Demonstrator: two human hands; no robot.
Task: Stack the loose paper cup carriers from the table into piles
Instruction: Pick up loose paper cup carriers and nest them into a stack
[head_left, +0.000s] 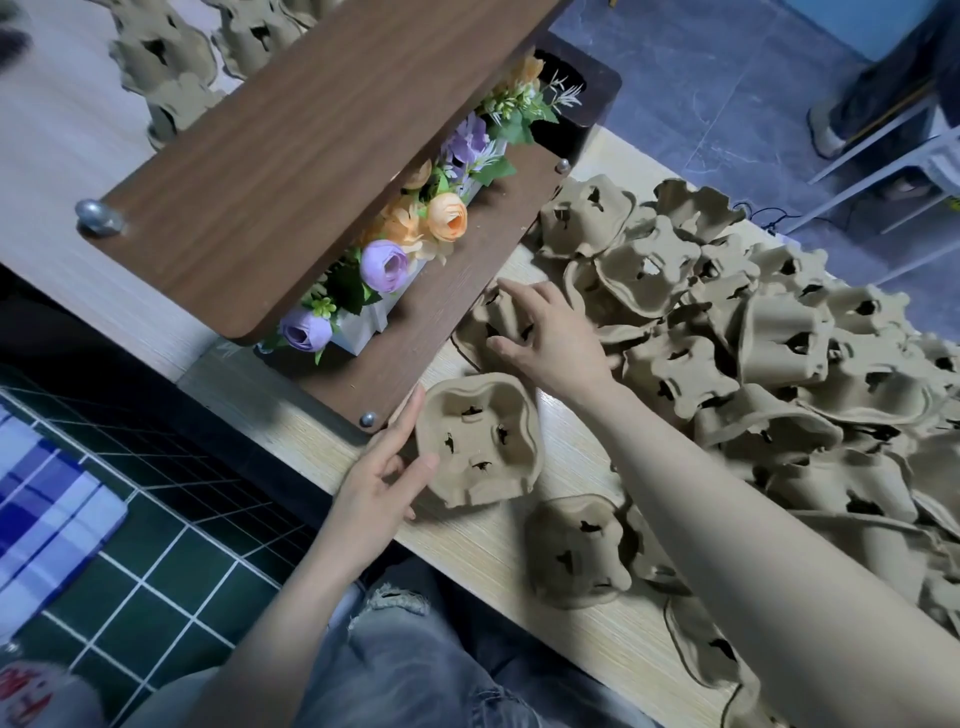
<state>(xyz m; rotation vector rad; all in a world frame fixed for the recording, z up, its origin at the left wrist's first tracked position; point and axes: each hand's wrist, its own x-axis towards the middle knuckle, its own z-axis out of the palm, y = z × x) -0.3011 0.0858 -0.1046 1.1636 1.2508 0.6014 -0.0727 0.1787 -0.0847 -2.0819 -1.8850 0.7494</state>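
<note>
Person sits at a light wood table (519, 530), knees in torn grey jeans (415, 660) under its near edge.

Landmark = the dark wood shelf (291, 171) standing on the table, w/ a white box of fake flowers (405, 244) under its top board.

Left hand (384, 467), just in front of the shelf's near corner, holds a carrier (480, 441) by its left rim: thumb on the inner face, fingers stretched along the outer edge. That carrier is cups-up, 4 slotted holes showing, its lower edge touching the table.

Right hand (545, 338), just right of the shelf's lower board, reaches onto a 2nd carrier (493, 317) lying beside the board; fingers curled over it, thumb at its near side. Can't tell if it's lifted or only touched.

Big loose heap of carriers (779, 353) covers the table right of the shelf, lying at all angles, many upside down, overlapping. One more carrier (576, 551) sits apart on the table, nearer the person than the shelf, partly under the right forearm.

Behind the shelf, on the far side, stacks of carriers (161, 57) stand, blurred.

Left of the table: green tiled floor (156, 545) and a blue checked cloth (41, 499). Beyond the shelf to the right: grey floor, white chair legs (883, 150).
</note>
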